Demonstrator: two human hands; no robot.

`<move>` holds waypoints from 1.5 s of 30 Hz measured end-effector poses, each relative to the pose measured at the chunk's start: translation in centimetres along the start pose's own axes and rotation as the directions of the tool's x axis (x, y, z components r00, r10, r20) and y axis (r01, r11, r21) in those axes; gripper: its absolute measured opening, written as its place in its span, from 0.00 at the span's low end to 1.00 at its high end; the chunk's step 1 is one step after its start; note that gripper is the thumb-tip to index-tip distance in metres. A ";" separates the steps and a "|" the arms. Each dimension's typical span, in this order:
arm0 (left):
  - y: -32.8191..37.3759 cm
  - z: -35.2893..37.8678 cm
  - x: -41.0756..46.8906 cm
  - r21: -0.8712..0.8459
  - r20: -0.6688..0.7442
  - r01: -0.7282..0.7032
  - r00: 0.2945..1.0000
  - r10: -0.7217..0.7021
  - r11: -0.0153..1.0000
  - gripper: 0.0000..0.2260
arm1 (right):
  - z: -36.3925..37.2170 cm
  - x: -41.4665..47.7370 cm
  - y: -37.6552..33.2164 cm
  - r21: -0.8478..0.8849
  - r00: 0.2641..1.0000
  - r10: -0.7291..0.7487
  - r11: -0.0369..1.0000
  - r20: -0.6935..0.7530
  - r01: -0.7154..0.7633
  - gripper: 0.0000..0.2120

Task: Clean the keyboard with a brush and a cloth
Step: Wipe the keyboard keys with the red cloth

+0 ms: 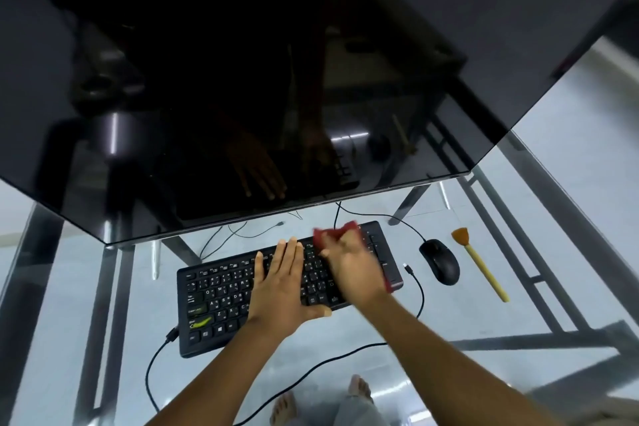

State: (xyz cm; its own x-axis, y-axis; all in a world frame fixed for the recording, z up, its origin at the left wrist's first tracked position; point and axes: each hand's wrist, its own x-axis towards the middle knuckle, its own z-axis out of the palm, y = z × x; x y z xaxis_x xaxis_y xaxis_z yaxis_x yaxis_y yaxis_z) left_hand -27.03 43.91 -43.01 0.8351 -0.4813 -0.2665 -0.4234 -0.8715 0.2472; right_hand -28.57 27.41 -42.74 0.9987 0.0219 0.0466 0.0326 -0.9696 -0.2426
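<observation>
Fingers (288, 254) of left hand (283, 282) are lying flat and pressed together on the keyboard (221, 297) mid-section, thumb hooking its near edge. Right hand (352, 264), motion-blurred, is clutching one red cloth (332, 235) against the keys at 1 o'clock from the left hand. Keyboard is sitting on the glass table (570, 252): black plastic, white legends too small to read. One wooden-handled brush (480, 264) with tan bristles is lying at 3 o'clock, beyond one black mouse (440, 261).

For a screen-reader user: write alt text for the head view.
The right hand wipes a red cloth over a black keyboard while the left hand lies flat on its keys. A mouse and brush lie to the right on the glass desk.
</observation>
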 end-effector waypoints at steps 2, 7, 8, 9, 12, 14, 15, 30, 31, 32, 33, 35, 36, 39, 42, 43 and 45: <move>0.0 0.0 0.0 0.008 0.004 0.004 1.000 -0.004 1.000 0.57 | -0.2 -0.6 -0.3 0.008 0.992 -0.104 0.995 0.076 0.103 0.18; 0.1 -0.1 -0.1 -0.011 0.001 0.013 1.000 -0.013 1.000 0.59 | -3.1 0.9 4.4 0.099 0.887 0.459 0.886 -0.040 -0.454 0.13; 0.1 -0.1 -0.1 -0.016 -0.002 0.013 1.000 -0.013 1.000 0.59 | -2.7 0.8 3.6 0.107 0.885 0.463 0.883 -0.040 -0.457 0.15; 0.1 -0.1 0.0 -0.023 -0.006 0.014 1.000 -0.014 1.000 0.59 | -1.8 0.2 2.1 0.082 0.934 0.357 0.932 -0.032 -0.354 0.16; 0.1 0.0 0.2 -0.023 -0.007 0.009 1.000 -0.009 1.000 0.59 | -0.8 -1.5 -0.9 0.073 0.993 0.027 0.997 0.119 -0.036 0.15; 0.0 -0.1 0.1 -0.019 -0.004 0.004 1.000 -0.004 1.000 0.59 | -1.4 -0.7 0.2 0.046 0.997 0.028 0.998 0.078 -0.032 0.12; 0.0 -0.1 0.1 -0.020 -0.005 0.005 1.000 -0.005 1.000 0.59 | -1.8 -0.1 1.8 0.076 0.978 0.199 0.976 0.065 -0.204 0.11; -0.1 -0.1 0.0 -0.024 -0.004 0.005 1.000 -0.005 1.000 0.58 | -1.4 -2.3 0.7 0.180 0.973 0.220 0.957 0.069 -0.229 0.17; -0.1 -0.1 0.1 -0.023 -0.002 0.008 1.000 -0.009 1.000 0.58 | -1.4 -3.1 -0.5 0.210 0.976 0.133 0.963 0.174 -0.169 0.16; 0.0 -0.1 0.1 -0.018 0.003 0.009 1.000 -0.008 1.000 0.58 | -1.6 -3.8 -0.9 0.152 0.980 0.023 0.987 0.197 -0.054 0.14; 0.0 -0.2 0.1 -0.013 0.008 0.006 1.000 -0.006 1.000 0.58 | -1.6 -4.3 -0.2 0.084 0.983 -0.022 0.996 0.180 0.006 0.15; 0.1 -0.2 0.1 -0.007 0.014 0.003 1.000 -0.002 1.000 0.58 | -1.9 -4.5 2.6 0.023 0.990 0.095 0.995 0.104 -0.098 0.14; 0.1 -0.3 0.1 -0.007 0.018 0.001 1.000 0.000 1.000 0.58 | -2.1 -4.5 4.0 0.047 0.983 0.181 0.982 0.012 -0.181 0.10; 0.1 -0.3 0.2 -0.008 0.009 0.002 1.000 -0.002 1.000 0.58 | -2.6 -5.5 3.1 0.244 0.940 0.339 0.910 0.028 -0.336 0.09; 0.1 -0.2 0.2 0.009 0.003 0.005 1.000 -0.005 1.000 0.58 | -2.9 -7.1 -0.1 0.340 0.929 0.158 0.899 0.334 -0.275 0.21; 0.1 -0.2 0.1 0.013 0.007 0.003 1.000 -0.003 1.000 0.58 | -3.3 -7.1 0.3 0.381 0.923 0.163 0.875 0.348 -0.298 0.21; 0.1 -0.3 0.1 0.010 0.022 0.002 1.000 -0.003 1.000 0.58 | -4.3 -6.1 2.9 0.418 0.893 0.304 0.801 0.332 -0.428 0.17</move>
State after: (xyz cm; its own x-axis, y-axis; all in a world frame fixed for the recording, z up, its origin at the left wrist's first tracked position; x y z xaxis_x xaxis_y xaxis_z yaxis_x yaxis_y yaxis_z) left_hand -26.89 43.79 -42.76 0.8283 -0.4810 -0.2873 -0.4249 -0.8736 0.2374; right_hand -34.78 23.41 -39.56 0.9149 -0.1945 -0.3537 -0.3849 -0.6841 -0.6195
